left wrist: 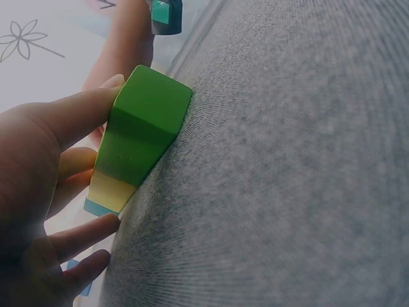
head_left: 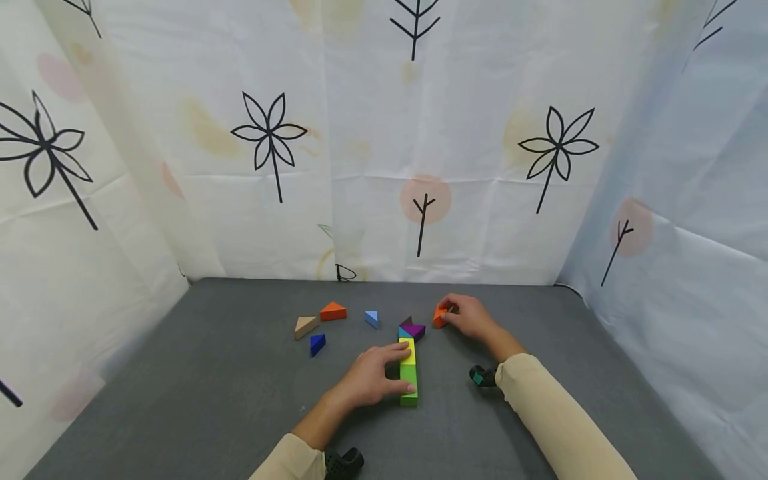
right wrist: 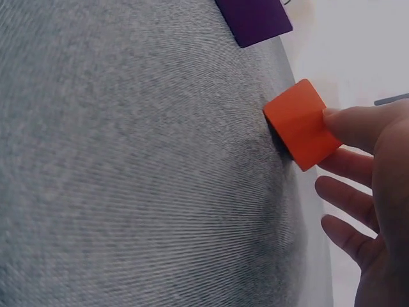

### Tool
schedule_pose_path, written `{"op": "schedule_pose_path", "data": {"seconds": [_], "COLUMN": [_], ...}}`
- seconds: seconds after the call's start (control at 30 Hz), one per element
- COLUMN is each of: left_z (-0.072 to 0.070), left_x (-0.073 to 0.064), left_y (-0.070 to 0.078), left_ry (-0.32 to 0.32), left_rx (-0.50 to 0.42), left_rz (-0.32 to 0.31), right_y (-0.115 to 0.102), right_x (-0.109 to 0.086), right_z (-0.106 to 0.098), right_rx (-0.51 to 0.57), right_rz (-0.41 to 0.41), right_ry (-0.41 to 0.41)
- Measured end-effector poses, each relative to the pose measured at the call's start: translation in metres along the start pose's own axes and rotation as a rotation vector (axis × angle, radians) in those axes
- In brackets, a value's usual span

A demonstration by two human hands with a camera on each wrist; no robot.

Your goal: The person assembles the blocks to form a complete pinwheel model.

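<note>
A row of blocks lies at the mat's middle: a green block [head_left: 409, 387] [left wrist: 144, 125] nearest me, then a yellow block [head_left: 408, 351] [left wrist: 110, 190], a small teal piece [head_left: 403, 331] and a purple block [head_left: 414, 329] [right wrist: 255, 19]. My left hand [head_left: 372, 377] [left wrist: 57, 166] rests against the row's left side. Its thumb touches the green block and its straight fingers lie over the yellow one. Further right, my right hand [head_left: 467, 316] [right wrist: 358, 160] pinches a small orange block [head_left: 441, 318] [right wrist: 300, 125] that sits on the mat.
Loose triangular blocks lie to the left on the grey mat [head_left: 240, 387]: tan [head_left: 305, 326], orange [head_left: 333, 311], light blue [head_left: 372, 319] and dark blue [head_left: 317, 344]. Patterned white curtains [head_left: 384, 167] wall the mat at the back and on both sides.
</note>
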State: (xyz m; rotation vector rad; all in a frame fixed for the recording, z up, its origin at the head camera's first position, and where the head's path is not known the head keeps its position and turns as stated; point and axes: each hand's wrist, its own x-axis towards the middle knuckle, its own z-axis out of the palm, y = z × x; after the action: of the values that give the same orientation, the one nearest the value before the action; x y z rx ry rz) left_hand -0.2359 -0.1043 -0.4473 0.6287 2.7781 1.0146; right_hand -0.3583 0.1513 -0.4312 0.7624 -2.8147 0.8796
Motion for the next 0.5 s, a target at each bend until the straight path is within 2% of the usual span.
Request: {"op": "schedule_pose_path", "data": {"seconds": [0.23,0.5], "left_z": [0.002,0.001], "left_x": [0.001,0.001], "left_y": [-0.001,0.0], "left_ry": [0.002,-0.005], "left_rx": [0.0,0.001], "left_rz": [0.007,-0.015], "right_y": [0.002,0.0], "right_x": [0.003,0.007], "right_z": [-0.006,-0.014], "right_rx": [-0.061,-0.154], "right_rz": [-0.019,-0.034], "right_ry": [-0.033,-0.191]}}
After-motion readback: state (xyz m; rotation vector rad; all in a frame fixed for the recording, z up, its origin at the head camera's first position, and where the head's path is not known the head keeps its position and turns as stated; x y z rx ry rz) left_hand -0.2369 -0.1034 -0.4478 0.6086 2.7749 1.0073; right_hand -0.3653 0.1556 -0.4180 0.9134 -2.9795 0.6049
